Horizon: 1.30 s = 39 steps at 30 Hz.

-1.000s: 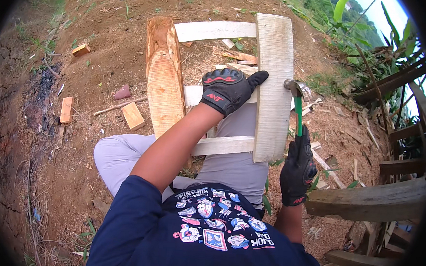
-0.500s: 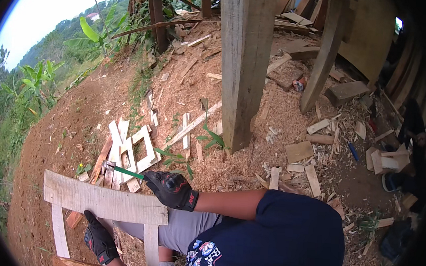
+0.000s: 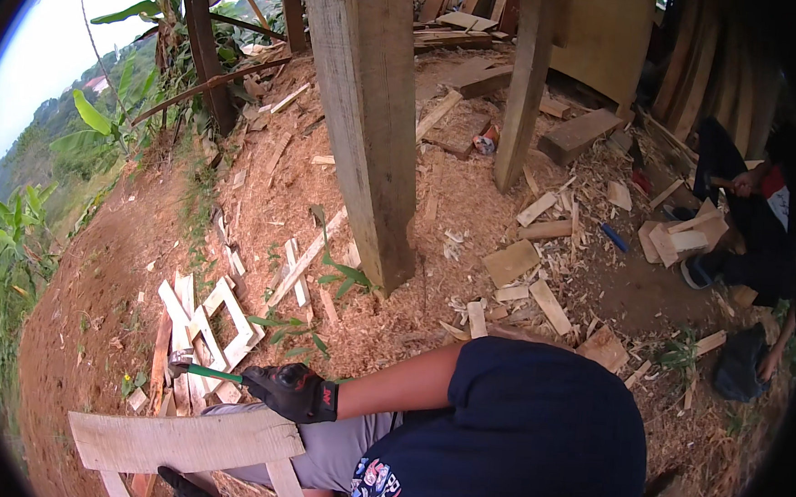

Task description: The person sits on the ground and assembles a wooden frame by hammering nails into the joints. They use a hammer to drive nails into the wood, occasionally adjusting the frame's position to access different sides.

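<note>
My right hand, in a black glove, is closed round the end of a green-handled hammer. Its metal head points left, above a pale, slightly curved board. Narrow slats join that board's lower edge, forming a wooden frame; one slat shows near its right end. Under the board, my gloved left hand grips its lower edge, one finger lying against the wood. The picture's lower rim cuts off much of this hand. My grey-trousered leg is behind the board's right end.
Pale wood offcuts lie piled beyond the hammer. A thick post and a thinner post rise from sawdust-covered ground. At right sits a person with a hand on a handle, near wood blocks; another hand shows lower down.
The view has shifted, so posts and offcuts appear further left. The frame sits lower in the picture, with more of my left hand cut off. The hammer stays in my right hand.
</note>
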Each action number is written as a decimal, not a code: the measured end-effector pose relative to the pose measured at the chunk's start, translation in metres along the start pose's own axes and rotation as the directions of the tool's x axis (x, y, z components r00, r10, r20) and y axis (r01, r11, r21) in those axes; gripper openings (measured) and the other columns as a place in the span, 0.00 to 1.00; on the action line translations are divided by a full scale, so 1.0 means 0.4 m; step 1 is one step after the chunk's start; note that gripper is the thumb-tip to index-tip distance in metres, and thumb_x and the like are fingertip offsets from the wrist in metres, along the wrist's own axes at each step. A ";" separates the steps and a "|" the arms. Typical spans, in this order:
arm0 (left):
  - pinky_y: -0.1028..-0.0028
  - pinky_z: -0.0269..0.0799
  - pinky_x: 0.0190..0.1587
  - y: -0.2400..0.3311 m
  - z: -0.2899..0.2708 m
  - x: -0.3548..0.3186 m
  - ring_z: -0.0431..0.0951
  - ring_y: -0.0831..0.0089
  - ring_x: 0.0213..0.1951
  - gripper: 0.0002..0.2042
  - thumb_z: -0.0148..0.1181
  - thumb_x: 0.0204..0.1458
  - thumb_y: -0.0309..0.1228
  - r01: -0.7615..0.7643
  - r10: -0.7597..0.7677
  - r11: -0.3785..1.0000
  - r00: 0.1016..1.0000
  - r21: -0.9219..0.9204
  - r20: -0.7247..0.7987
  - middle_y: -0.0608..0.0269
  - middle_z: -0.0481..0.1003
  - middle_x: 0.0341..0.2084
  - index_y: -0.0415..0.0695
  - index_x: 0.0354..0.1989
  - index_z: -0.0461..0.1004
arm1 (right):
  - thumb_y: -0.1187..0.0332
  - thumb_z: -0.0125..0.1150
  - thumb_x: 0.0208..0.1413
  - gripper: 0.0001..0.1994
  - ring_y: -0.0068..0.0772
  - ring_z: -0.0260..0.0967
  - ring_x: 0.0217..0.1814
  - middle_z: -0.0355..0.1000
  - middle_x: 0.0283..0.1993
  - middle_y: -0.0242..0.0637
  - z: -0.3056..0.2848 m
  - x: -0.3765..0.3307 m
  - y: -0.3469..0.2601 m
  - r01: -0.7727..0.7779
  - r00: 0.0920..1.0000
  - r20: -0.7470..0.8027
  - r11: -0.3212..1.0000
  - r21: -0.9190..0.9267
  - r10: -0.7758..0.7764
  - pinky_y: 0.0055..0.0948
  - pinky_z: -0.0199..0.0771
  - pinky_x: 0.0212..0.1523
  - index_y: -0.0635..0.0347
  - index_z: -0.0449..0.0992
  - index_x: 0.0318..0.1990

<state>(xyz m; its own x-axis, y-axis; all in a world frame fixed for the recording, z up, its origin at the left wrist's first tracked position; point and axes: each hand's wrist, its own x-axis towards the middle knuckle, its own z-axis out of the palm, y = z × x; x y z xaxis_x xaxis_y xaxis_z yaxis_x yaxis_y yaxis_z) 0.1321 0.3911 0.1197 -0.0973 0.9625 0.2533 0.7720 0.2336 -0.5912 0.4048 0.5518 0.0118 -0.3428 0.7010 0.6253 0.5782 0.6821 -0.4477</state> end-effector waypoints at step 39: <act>0.63 0.63 0.13 -0.001 0.030 -0.060 0.71 0.67 0.12 0.19 0.46 0.73 0.43 0.238 -0.277 0.917 0.958 -0.321 -0.081 0.65 0.71 0.14 0.40 0.57 0.69 | 0.66 0.46 0.74 0.21 0.38 0.74 0.64 0.70 0.69 0.45 0.072 -0.058 -0.005 0.036 0.974 0.225 0.999 0.008 -0.037 0.35 0.74 0.65 0.61 0.70 0.70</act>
<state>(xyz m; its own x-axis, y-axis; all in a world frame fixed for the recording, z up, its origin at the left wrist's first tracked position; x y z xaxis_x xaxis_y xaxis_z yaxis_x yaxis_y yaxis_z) 0.1265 0.3694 0.1047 -0.2558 0.8459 0.4680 0.8861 0.3987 -0.2363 0.3901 0.5401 -0.0203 -0.5219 0.7040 0.4816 0.5597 0.7087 -0.4295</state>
